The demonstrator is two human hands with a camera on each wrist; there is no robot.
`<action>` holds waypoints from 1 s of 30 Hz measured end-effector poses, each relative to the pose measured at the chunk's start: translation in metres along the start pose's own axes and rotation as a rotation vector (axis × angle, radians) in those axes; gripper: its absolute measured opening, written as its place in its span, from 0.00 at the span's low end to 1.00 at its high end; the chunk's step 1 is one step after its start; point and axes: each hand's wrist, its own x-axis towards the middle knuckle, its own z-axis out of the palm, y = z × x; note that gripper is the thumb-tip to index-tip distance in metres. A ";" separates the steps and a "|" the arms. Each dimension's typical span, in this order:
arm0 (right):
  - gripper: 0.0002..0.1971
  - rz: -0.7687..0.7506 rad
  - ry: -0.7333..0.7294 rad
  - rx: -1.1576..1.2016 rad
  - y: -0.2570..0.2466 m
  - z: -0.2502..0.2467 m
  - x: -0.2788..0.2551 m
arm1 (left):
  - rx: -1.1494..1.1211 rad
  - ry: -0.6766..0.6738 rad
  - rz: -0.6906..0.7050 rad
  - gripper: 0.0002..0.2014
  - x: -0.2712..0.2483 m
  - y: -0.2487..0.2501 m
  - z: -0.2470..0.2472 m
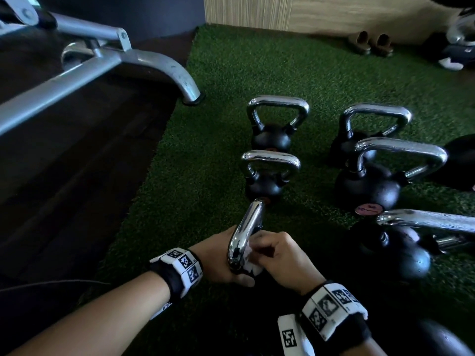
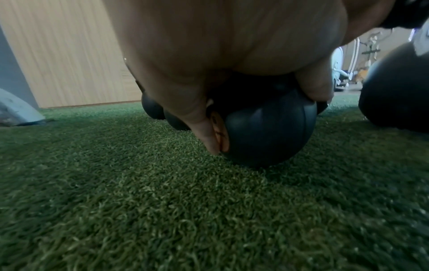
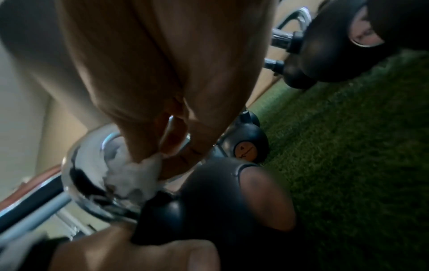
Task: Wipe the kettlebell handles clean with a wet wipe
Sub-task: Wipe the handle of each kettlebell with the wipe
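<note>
right hand [image 1: 280, 255] pinching wet wipe [image 1: 250, 263], label [image 1: 368, 209] unreadable

Dim gym corner, green turf floor [image 1: 226, 73].
Dark wood-look flooring [image 1: 77, 163] left of turf; grey metal bench frame [image 1: 108, 60] on it, foot at turf edge. Light wood-panel wall [image 1: 334, 14] behind, dark wall [image 1: 144, 14] at left; brown shoes [image 1: 371, 43] by wall.

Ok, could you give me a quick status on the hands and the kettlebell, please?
Left hand steadying the kettlebell ball. Right hand pressing the wipe on the handle base. Nothing in the way.
</note>
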 end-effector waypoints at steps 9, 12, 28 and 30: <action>0.09 0.002 -0.029 0.071 -0.004 0.001 -0.001 | 0.093 0.060 -0.008 0.28 -0.004 -0.005 0.007; 0.07 0.134 0.010 0.379 -0.005 0.008 -0.009 | 0.106 0.089 -0.001 0.29 -0.003 -0.007 0.010; 0.09 0.254 0.463 0.929 -0.006 0.022 -0.002 | 0.135 0.168 -0.079 0.48 0.004 -0.023 0.029; 0.10 0.245 0.447 0.943 -0.006 0.022 -0.005 | 0.169 0.149 -0.094 0.49 0.003 -0.027 0.032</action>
